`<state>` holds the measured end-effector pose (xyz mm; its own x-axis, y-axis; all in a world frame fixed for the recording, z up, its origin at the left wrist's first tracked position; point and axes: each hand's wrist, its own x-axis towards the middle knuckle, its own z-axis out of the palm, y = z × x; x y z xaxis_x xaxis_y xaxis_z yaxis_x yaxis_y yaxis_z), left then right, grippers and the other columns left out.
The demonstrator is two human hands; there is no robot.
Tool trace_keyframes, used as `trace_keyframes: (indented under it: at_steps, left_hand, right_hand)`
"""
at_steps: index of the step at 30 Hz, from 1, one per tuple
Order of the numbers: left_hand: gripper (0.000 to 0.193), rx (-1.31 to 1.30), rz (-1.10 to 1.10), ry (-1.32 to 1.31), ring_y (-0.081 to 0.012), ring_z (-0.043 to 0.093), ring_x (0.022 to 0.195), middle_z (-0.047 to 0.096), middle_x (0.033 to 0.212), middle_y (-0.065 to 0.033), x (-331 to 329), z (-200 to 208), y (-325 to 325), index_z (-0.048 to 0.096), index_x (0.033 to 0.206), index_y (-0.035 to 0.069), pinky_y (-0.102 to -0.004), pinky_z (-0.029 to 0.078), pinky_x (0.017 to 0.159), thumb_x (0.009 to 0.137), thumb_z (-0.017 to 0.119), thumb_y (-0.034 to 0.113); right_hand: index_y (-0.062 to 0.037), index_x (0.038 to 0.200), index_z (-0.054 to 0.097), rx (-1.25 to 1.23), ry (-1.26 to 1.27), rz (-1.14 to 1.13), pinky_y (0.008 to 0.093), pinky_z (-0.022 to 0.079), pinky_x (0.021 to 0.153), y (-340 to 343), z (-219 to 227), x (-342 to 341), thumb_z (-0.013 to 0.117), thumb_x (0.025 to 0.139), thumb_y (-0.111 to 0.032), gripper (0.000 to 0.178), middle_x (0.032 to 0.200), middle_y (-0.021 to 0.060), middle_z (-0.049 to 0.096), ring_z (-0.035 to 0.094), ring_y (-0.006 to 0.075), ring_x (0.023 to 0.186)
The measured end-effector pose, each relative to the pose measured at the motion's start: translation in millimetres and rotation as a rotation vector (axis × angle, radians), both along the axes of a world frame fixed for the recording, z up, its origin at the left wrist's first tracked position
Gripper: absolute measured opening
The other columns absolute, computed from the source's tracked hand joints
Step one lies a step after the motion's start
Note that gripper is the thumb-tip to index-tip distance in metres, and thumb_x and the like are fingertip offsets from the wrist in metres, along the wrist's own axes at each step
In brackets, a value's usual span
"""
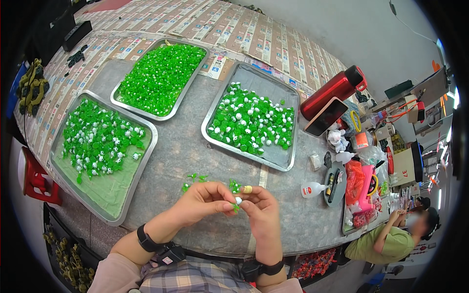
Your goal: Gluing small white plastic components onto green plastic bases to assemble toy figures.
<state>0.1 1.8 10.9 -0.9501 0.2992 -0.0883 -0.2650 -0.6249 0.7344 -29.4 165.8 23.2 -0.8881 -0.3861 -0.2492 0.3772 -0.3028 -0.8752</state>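
My left hand (pixel 204 202) and my right hand (pixel 262 209) meet near the table's front edge, fingertips pinched together. Between them is a small white ball (pixel 238 200) with a green plastic piece (pixel 236 208) just under it; how the two join is too small to make out. A yellowish band wraps one finger of my right hand. Just beyond my fingers, a small green-and-white piece (pixel 234 185) shows by the right hand. Several loose green sprigs (pixel 195 177) lie on the table beyond my left hand.
Left, a metal tray (pixel 107 198) holds green-and-white pieces; a second tray (pixel 168 117) behind has small green parts. A third tray (pixel 254 80) carries more green-and-white pieces. To the right are a red thermos (pixel 330 93), phone (pixel 326 117), white bottle (pixel 312 189) and a person (pixel 386 241).
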Motion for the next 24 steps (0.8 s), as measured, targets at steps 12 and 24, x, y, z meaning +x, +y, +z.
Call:
trace_keyframes:
  at_steps: [12, 24]
  left_hand:
    - [0.01, -0.034, 0.085, -0.02, -0.0107, 0.056, 0.072, 0.059, 0.077, -0.0051, -1, -3, 1, 0.056, 0.083, 0.002, -0.0214, 0.045, 0.066, 0.076, 0.058, 0.008]
    - [0.011, -0.017, 0.145, -0.085, -0.0117, 0.057, 0.069, 0.059, 0.076, -0.0061, -2, -4, 0, 0.055, 0.083, 0.001, -0.0228, 0.047, 0.063, 0.076, 0.058, 0.009]
  right_hand:
    - [0.0001, 0.09, 0.053, 0.06, 0.108, 0.058, 0.0207, 0.044, 0.067, 3, -3, 0, 0.058, 0.072, 0.003, 0.019, 0.085, 0.0064, 0.058, 0.055, 0.0107, 0.076]
    - [0.0034, 0.089, 0.055, 0.105, 0.218, -0.042, 0.021, 0.045, 0.07, -3, 14, 3, 0.059, 0.071, 0.005, 0.018, 0.085, 0.008, 0.058, 0.056, 0.0122, 0.08]
